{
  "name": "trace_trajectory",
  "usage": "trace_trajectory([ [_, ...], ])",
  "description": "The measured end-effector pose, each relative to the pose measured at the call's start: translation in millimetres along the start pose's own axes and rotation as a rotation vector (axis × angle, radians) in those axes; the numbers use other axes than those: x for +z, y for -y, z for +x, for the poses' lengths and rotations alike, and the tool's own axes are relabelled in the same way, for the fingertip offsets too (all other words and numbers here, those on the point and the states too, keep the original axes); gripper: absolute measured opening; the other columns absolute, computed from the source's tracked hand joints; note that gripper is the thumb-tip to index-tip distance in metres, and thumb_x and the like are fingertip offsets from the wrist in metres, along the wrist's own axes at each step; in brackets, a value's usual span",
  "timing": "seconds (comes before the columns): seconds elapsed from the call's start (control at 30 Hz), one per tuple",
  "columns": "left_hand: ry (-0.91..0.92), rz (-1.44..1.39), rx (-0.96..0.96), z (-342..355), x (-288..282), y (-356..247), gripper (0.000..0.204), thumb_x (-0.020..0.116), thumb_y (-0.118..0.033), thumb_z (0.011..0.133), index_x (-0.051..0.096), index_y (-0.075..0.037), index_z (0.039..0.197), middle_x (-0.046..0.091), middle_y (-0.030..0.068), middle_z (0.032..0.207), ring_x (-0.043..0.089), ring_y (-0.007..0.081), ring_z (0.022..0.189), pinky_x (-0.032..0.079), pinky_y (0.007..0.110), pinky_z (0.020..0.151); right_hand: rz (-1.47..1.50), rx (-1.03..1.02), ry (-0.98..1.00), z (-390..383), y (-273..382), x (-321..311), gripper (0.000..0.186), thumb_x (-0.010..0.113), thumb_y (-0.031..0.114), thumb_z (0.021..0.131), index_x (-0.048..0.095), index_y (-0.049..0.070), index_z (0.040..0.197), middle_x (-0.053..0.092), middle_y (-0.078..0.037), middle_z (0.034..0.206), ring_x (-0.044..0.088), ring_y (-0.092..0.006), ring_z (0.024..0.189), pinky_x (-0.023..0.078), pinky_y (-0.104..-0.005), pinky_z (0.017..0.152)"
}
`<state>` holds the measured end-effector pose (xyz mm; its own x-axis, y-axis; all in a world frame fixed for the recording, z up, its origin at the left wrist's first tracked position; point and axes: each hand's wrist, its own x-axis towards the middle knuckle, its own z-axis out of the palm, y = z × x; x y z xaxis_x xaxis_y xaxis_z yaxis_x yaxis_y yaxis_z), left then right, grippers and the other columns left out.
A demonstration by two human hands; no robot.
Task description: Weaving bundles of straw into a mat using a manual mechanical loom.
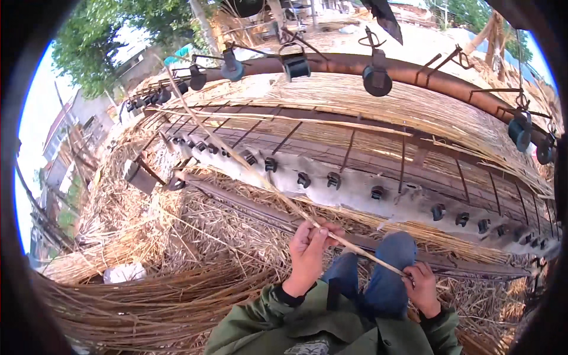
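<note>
I hold one long pale reed stalk (248,167) with both hands. My left hand (310,251) pinches it partway along, fingers closed around the stem. My right hand (423,286) grips the thick end low at the right, beside my blue-trousered knee (387,269). The stalk runs up and to the left, across the weaving frame (355,183), its thin tip reaching toward the hanging spools. A woven reed mat (367,106) lies stretched over the frame beyond my hands.
A rusty curved bar (414,71) carries several dark hanging spools (377,80). A grey beam (349,190) with a row of black clips crosses the middle. Loose reed bundles (148,296) lie at the lower left. Trees and buildings stand behind.
</note>
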<state>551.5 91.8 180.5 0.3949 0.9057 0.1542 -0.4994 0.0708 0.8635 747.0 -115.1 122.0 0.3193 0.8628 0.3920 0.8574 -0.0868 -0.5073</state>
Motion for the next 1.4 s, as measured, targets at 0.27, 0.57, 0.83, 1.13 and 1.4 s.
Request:
trace_trajectory([
  [0.27,-0.236,0.292,0.304,-2,-98,-65,0.016,0.045,-0.009,0.091,0.049,0.001,0.103,0.06,0.0094,0.085,0.061,0.0144,0.074,0.046,0.021,0.055,0.06,0.078,0.167,-7,-7,-3,0.02,0.065,0.004,0.066,0.054,0.003,0.083,0.053,-0.014,0.083,0.053,-0.0335,0.08,0.043,-0.0409,0.068],
  [0.57,0.224,1.186,1.045,9,-52,-107,0.023,0.055,0.006,0.072,0.061,-0.002,0.092,0.062,0.014,0.082,0.062,0.0225,0.067,0.05,0.027,0.056,-0.07,-0.044,0.152,-6,-28,10,0.018,0.06,0.002,0.07,0.051,0.001,0.086,0.051,-0.016,0.083,0.053,-0.0339,0.077,0.043,-0.0394,0.067],
  [0.83,-0.278,0.548,0.864,112,-88,-166,0.013,0.051,-0.007,0.087,0.057,0.0,0.096,0.062,0.0065,0.085,0.061,0.015,0.07,0.05,0.024,0.059,-0.218,-0.188,-0.357,43,3,-59,0.017,0.055,-0.002,0.075,0.052,-0.001,0.092,0.052,-0.017,0.087,0.051,-0.0344,0.073,0.042,-0.039,0.066],
  [1.13,-0.339,-0.157,-0.156,180,-184,-116,0.014,0.045,-0.012,0.09,0.052,-0.001,0.095,0.059,0.0052,0.079,0.058,0.0126,0.067,0.047,0.021,0.052,-0.38,-0.298,-0.304,34,47,-91,0.017,0.057,0.002,0.075,0.052,-0.001,0.091,0.053,-0.017,0.086,0.052,-0.0349,0.079,0.041,-0.041,0.072],
  [1.4,-0.362,-0.041,-0.254,180,-170,-113,0.015,0.048,-0.018,0.091,0.053,-0.004,0.095,0.058,0.001,0.074,0.046,0.0088,0.054,0.037,0.016,0.044,-0.602,-0.227,-0.209,18,38,-113,0.017,0.062,0.012,0.082,0.063,0.003,0.096,0.062,-0.015,0.091,0.059,-0.0312,0.081,0.048,-0.0384,0.073],
])
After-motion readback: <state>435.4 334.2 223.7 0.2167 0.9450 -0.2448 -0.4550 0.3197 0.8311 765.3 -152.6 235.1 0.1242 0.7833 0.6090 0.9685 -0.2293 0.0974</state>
